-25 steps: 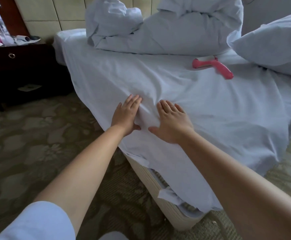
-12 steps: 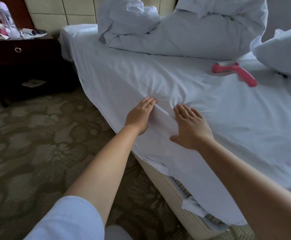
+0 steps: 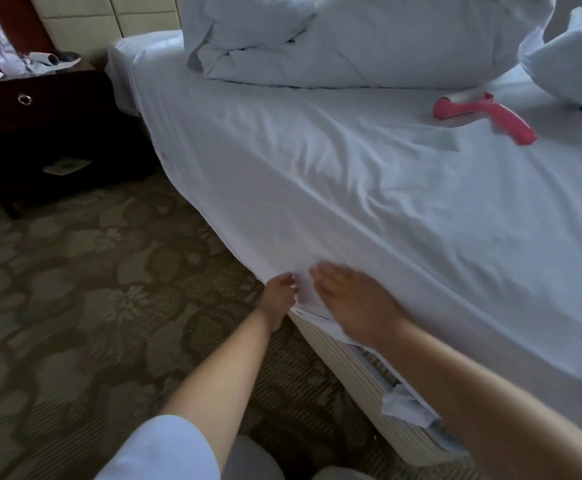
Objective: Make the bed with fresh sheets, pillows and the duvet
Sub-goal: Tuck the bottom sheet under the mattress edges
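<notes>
Sheet (image 3: pixel 369 209) overhangs mattress edge, untucked. We pinch hem with left hand (image 3: pixel 279 292), fingers clamped; right hand (image 3: pixel 351 303) presses flat, fingers straight, likely pinning cloth for tucking.

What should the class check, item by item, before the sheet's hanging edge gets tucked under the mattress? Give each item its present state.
1. Left hand has hold of the sheet edge: ok, fingers curl on it.
2. Right hand flat on the sheet at the bed's side: ok, though blurred.
3. Sheet smooth on top: not ok, creases run across the middle.
4. Bed top free of tools: not ok, the pink lint roller lies on it.
5. Duvet and pillow out of the tuck zone: ok, piled at the head.
6. Far side of the sheet tucked: cannot tell.
</notes>
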`<state>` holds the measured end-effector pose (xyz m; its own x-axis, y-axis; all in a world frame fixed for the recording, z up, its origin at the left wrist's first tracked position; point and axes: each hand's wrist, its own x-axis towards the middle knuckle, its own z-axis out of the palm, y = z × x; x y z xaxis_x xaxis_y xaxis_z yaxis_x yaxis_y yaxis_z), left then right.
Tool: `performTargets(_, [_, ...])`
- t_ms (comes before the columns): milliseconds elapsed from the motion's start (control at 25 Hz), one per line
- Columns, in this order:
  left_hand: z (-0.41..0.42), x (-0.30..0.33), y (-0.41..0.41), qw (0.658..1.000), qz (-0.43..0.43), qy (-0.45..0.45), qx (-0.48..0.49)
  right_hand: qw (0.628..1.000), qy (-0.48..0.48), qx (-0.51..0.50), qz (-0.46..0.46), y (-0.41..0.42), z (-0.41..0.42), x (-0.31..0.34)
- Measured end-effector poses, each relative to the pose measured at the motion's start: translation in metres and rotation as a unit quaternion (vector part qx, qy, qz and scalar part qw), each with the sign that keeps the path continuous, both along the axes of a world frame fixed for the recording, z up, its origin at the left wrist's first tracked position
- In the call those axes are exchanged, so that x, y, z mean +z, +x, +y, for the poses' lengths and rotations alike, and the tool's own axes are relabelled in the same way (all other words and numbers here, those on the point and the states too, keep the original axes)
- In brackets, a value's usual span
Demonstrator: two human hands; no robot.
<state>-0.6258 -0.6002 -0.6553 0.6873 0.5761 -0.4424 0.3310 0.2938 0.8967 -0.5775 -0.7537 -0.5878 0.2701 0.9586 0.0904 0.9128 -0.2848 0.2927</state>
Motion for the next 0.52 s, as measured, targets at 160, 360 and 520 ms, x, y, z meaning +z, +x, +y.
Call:
performTargets(160, [-0.011, 0.004, 0.005, 0.978, -0.054, -0.196, 0.052, 0.985, 0.036, -0.076, 0.153, -0.006, -0.015, -0.070])
performTargets(360, [-0.020, 0.001, 0.008, 0.940, -0.114, -0.307, 0.094, 0.950, 0.038, -0.183, 0.249, -0.029, -0.005, -0.103])
performTargets(520, [-0.014, -0.011, 0.018, 0.916, -0.142, -0.362, 0.101, 0.943, 0.042, -0.209, 0.255, -0.037, -0.007, -0.130])
